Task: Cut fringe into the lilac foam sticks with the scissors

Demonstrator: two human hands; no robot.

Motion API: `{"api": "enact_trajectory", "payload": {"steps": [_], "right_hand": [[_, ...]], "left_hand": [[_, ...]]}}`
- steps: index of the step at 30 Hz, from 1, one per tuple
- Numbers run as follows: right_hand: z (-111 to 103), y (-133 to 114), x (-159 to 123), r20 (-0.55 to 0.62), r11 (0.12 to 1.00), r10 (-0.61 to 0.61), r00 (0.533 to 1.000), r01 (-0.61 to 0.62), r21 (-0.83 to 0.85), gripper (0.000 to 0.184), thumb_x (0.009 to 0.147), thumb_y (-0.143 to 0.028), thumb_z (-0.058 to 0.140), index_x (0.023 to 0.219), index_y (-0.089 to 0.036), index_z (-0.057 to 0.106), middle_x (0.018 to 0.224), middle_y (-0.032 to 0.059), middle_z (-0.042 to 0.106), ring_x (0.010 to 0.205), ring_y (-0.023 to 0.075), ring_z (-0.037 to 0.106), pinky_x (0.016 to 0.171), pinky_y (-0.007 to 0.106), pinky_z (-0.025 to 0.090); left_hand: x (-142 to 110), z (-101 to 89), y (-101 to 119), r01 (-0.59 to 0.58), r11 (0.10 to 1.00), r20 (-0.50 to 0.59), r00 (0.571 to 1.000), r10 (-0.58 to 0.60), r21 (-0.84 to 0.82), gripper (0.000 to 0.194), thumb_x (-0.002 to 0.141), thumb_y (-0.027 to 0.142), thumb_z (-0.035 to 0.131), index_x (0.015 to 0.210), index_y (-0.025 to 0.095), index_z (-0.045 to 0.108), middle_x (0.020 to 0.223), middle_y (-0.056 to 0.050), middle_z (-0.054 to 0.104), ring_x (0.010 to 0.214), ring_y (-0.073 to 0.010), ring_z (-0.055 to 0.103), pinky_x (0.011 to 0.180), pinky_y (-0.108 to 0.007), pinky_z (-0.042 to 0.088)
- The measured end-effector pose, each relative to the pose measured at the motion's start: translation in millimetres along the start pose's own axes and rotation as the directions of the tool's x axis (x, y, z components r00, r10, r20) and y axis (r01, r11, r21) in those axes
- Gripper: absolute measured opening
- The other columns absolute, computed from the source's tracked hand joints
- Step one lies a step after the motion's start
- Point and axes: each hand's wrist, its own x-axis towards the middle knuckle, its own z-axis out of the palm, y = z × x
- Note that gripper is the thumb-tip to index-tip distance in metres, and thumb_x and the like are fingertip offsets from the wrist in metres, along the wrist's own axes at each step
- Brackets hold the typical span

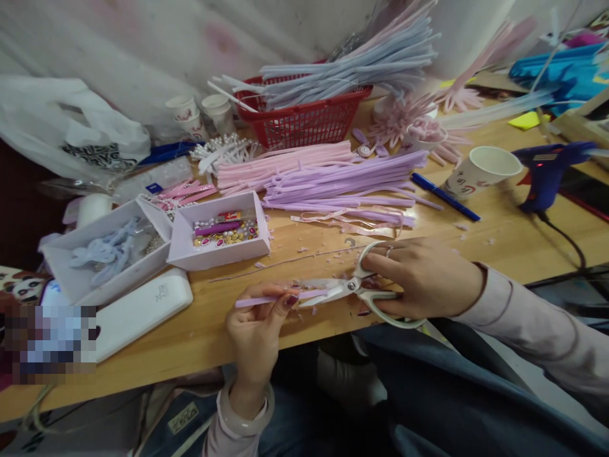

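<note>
Head view: your left hand (pixel 257 327) pinches a lilac pipe cleaner (pixel 257 301) lengthwise, presumably steadying it for the scissors (pixel 351 286) that your right hand (pixel 423 276) grips.

At the lower left a pixelated patch (pixel 54 343) hides what lies there; the lettering (pixel 162 291) on the white case (pixel 143 314) is too small to read; the left edge cuts off the white bag (pixel 109 124); near centre, the left hand (pixel 257 327) covers part of the lilac stem (pixel 254 301), the right hand (pixel 419 276) part of the scissors (pixel 351 286)
</note>
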Motion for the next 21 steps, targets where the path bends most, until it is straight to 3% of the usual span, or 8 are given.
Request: {"api": "enact_trajectory", "payload": {"steps": [4,8,11,17,21], "right_hand": [[-2.0,0.9,-0.6,0.008,0.999,-0.032,0.999,0.032,-0.005,0.026,0.088,-0.043,0.052,0.083,-0.018,0.058,0.070,0.0048,0.065,0.057,0.0155,0.055,0.055,0.029,0.030],[-5.4,1.2,-2.9,0.041,0.999,-0.036,0.999,0.036,-0.016,0.025,0.090,-0.041,0.050,0.085,-0.018,0.058,0.072,0.0051,0.067,0.056,0.0152,0.056,0.054,0.028,0.031],[-3.8,2.6,-6.0,0.053,0.999,-0.034,0.998,0.035,-0.029,0.026,0.091,-0.041,0.049,0.085,-0.018,0.058,0.071,0.0051,0.066,0.056,0.0152,0.056,0.054,0.029,0.031],[-0.4,4.2,-9.3,-0.010,0.999,0.007,1.000,-0.008,-0.034,0.026,0.091,-0.041,0.045,0.085,-0.019,0.057,0.068,0.0036,0.063,0.054,0.0147,0.052,0.054,0.029,0.028],[-2.2,0.3,-4.9,-0.016,0.999,0.023,1.000,-0.024,-0.044,0.025,0.088,-0.041,0.047,0.082,-0.018,0.056,0.065,0.0029,0.061,0.053,0.0144,0.051,0.054,0.030,0.027]], "left_hand": [[0.9,2.1,1.2,0.029,0.999,-0.024,0.999,-0.030,-0.026,0.021,0.066,0.030,0.086,0.071,0.019,0.068,0.070,0.000,0.073,0.070,-0.0175,0.073,0.071,-0.030,0.061],[3.9,3.1,1.0,-0.061,0.998,0.000,0.998,0.062,-0.025,0.017,0.068,0.030,0.084,0.070,0.020,0.070,0.073,0.000,0.071,0.076,-0.0156,0.071,0.080,-0.031,0.059],[5.5,2.5,-0.7,-0.106,0.994,-0.022,0.994,0.106,-0.027,0.016,0.068,0.029,0.084,0.070,0.020,0.071,0.075,0.000,0.069,0.077,-0.0120,0.067,0.078,-0.024,0.056],[4.6,2.9,-2.1,0.005,1.000,-0.127,0.992,-0.007,-0.017,0.021,0.064,0.028,0.087,0.071,0.018,0.070,0.070,0.001,0.069,0.065,-0.0085,0.066,0.065,-0.017,0.054],[3.4,3.6,-0.6,0.040,0.999,-0.103,0.994,-0.040,-0.005,0.023,0.063,0.029,0.087,0.070,0.017,0.069,0.064,0.001,0.070,0.055,-0.0102,0.066,0.058,-0.019,0.056]]}}
